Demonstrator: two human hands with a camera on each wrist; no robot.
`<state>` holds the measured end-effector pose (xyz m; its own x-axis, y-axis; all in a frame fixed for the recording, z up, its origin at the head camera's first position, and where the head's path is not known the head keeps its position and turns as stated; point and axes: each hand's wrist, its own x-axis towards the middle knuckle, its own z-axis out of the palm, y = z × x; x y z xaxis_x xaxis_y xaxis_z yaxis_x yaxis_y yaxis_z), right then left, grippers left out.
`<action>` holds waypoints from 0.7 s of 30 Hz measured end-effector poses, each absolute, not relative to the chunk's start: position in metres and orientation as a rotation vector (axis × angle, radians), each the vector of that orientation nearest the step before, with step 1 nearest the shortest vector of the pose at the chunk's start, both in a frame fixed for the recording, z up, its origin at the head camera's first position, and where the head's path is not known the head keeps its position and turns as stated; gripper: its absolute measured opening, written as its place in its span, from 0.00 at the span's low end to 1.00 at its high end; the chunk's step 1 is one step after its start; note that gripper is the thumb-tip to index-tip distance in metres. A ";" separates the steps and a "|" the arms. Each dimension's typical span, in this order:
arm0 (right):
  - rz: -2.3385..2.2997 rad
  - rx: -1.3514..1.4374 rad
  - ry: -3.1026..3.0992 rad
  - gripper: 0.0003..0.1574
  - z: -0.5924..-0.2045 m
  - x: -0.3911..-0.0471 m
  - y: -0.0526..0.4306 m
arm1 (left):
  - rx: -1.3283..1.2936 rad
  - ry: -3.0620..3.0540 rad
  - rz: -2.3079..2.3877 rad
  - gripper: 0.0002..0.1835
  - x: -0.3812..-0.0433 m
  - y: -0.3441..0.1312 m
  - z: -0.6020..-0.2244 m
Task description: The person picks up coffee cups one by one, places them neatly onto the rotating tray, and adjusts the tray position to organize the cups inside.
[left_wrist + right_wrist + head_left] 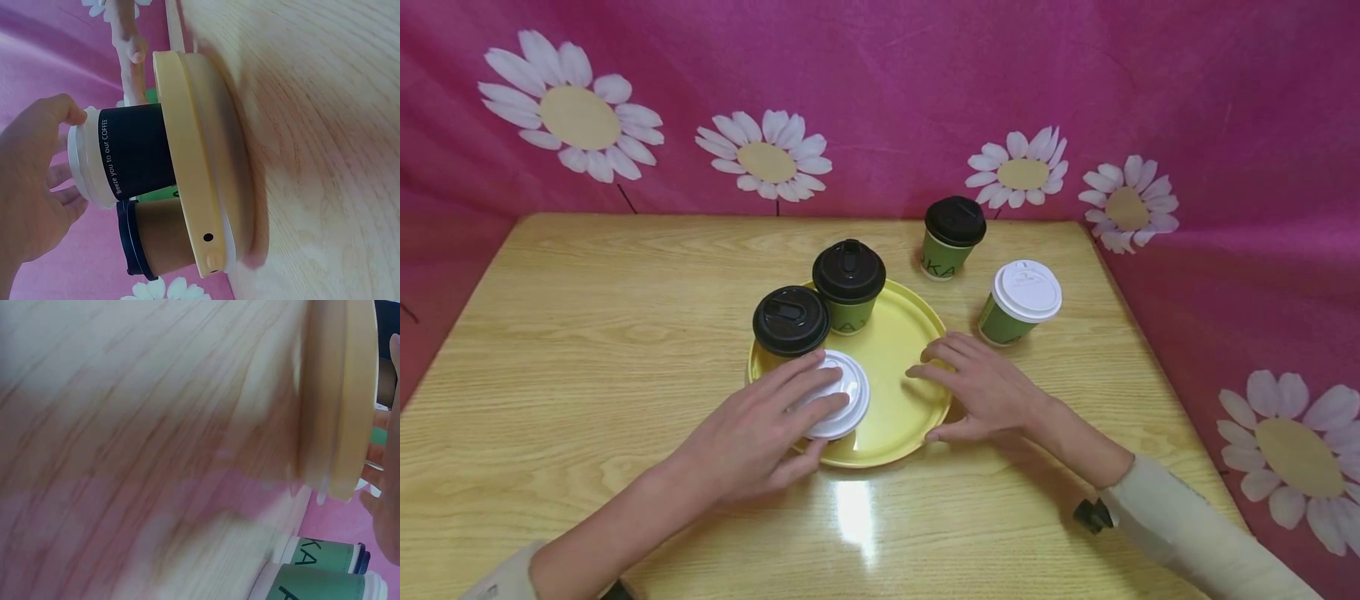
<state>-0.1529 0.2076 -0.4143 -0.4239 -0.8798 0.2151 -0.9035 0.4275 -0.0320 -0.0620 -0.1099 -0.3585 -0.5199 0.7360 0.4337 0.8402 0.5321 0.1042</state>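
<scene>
One white-lidded coffee cup point(134, 150) gripped near top in left hand point(767, 425), at near-left of yellow tray point(898, 358); right hand point(988, 385) loosely open at tray's right rim. Probably positioning; next, likely needing gentle release.

Both our arms point(617, 521) are out front. Our left hand point(765, 429) grips, fingers point(820, 408) bent. Our right hand point(988, 387)'s pretty loose, thumb point(957, 431) apart.

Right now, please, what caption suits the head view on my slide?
Left hand holds a white-lidded cup beside two black-lidded cups on a yellow tray; right hand at its rim.
</scene>
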 end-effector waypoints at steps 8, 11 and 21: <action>0.214 1.625 -2.500 0.50 -0.422 -0.158 0.212 | -1.321 -2.437 -0.444 0.23 -0.064 -0.112 -0.359; 0.216 1.632 -2.496 0.51 -0.424 -0.159 0.213 | -1.326 -2.436 -0.443 0.23 -0.065 -0.112 -0.359; 0.142 1.663 -2.475 0.49 -0.427 -0.164 0.214 | -1.342 -2.427 -0.463 0.22 -0.067 -0.114 -0.358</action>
